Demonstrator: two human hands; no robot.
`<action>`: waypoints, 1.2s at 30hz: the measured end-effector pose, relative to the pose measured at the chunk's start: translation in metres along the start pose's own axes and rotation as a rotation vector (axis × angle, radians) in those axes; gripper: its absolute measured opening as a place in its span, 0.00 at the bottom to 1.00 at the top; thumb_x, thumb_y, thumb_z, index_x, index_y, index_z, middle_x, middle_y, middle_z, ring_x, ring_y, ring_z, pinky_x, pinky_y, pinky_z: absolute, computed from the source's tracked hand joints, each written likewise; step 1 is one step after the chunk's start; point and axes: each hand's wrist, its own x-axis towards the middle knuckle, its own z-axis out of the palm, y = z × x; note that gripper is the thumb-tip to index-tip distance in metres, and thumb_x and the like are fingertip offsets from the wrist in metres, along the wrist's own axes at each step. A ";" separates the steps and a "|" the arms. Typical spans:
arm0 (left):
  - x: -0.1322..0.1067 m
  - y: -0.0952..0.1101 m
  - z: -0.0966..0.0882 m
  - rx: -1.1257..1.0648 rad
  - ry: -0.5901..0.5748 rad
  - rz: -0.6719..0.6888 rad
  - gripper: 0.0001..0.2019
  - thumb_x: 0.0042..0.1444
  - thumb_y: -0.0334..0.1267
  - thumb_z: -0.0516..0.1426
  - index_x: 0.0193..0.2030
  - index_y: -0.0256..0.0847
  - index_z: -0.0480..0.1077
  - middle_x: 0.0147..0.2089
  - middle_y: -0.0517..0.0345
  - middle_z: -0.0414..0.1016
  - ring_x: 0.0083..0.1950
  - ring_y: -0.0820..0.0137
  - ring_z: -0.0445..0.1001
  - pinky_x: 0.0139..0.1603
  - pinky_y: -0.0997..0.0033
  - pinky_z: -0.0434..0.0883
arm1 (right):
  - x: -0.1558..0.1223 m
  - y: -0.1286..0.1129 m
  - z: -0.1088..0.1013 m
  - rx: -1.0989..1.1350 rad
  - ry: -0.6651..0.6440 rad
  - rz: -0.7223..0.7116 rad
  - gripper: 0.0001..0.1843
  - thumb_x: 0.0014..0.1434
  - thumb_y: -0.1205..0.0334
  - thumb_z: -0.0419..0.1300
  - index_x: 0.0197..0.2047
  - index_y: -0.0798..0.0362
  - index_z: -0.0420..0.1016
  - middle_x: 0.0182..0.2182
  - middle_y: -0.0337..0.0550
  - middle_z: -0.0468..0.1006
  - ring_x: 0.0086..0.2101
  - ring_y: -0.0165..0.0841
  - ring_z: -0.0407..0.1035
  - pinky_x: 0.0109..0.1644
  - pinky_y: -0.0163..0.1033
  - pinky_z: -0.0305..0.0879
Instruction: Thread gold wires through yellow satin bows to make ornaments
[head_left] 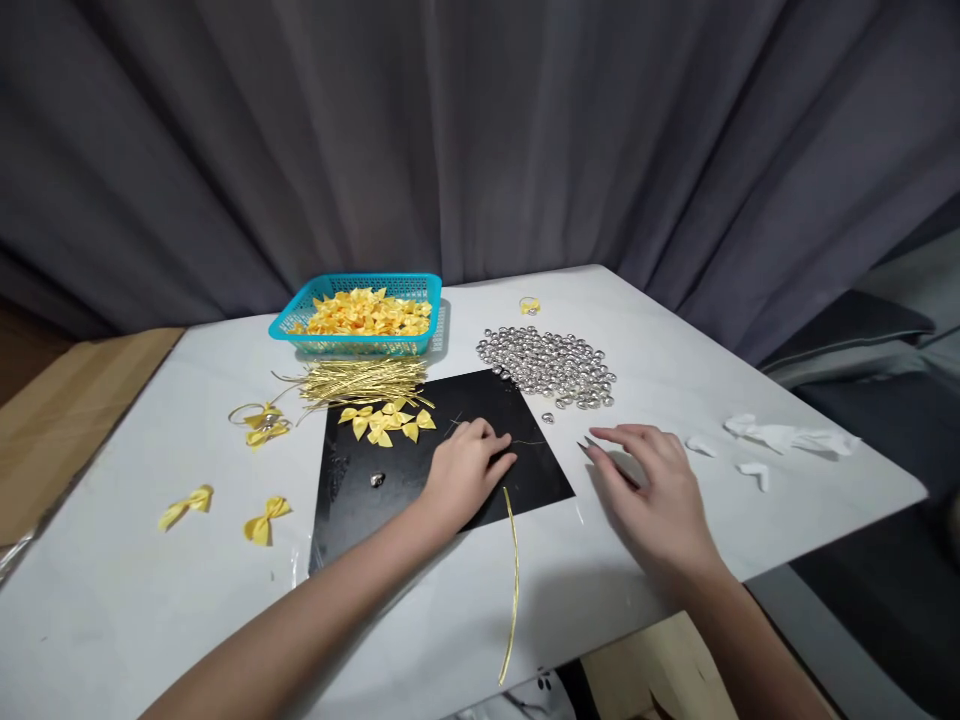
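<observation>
My left hand [465,470] rests on a black mat [390,470] with its fingers curled, pinching a thin dark thread that trails right across the mat. A gold wire strip [514,570] lies just below that hand, running toward the table's near edge. My right hand [649,490] hovers flat over the white table [675,340] right of the mat, fingers spread and holding nothing. A pile of silver beads [547,365] lies beyond it. Several yellow ribbon bows [386,422] sit at the mat's far edge, and one silver bead [377,480] lies on the mat.
A teal basket [360,290] full of yellow bows stands at the back, with a bundle of gold wire strips [360,380] in front. Loose bows [225,510] lie at left. White scraps [780,440] lie at right. A grey curtain hangs behind.
</observation>
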 end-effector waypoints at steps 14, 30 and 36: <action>-0.060 -0.040 -0.024 0.280 -0.002 0.385 0.18 0.67 0.39 0.47 0.56 0.32 0.68 0.52 0.46 0.76 0.45 0.63 0.71 0.44 0.63 0.61 | -0.081 -0.062 -0.009 0.116 -0.315 -0.453 0.15 0.63 0.67 0.51 0.51 0.55 0.71 0.48 0.45 0.76 0.48 0.35 0.67 0.51 0.42 0.61; -0.190 0.008 -0.034 0.244 0.056 0.099 0.19 0.67 0.41 0.47 0.57 0.32 0.67 0.54 0.55 0.75 0.45 0.67 0.69 0.50 0.63 0.59 | -0.082 -0.099 0.025 -0.004 -0.408 -0.677 0.24 0.67 0.55 0.47 0.61 0.61 0.61 0.58 0.52 0.68 0.59 0.39 0.59 0.59 0.49 0.51; -0.209 0.006 -0.030 0.233 0.175 0.107 0.17 0.67 0.39 0.47 0.53 0.33 0.70 0.52 0.56 0.78 0.41 0.68 0.70 0.47 0.63 0.61 | -0.085 -0.105 0.023 -0.009 -0.415 -0.617 0.23 0.67 0.56 0.46 0.60 0.60 0.61 0.55 0.54 0.71 0.55 0.42 0.64 0.54 0.52 0.58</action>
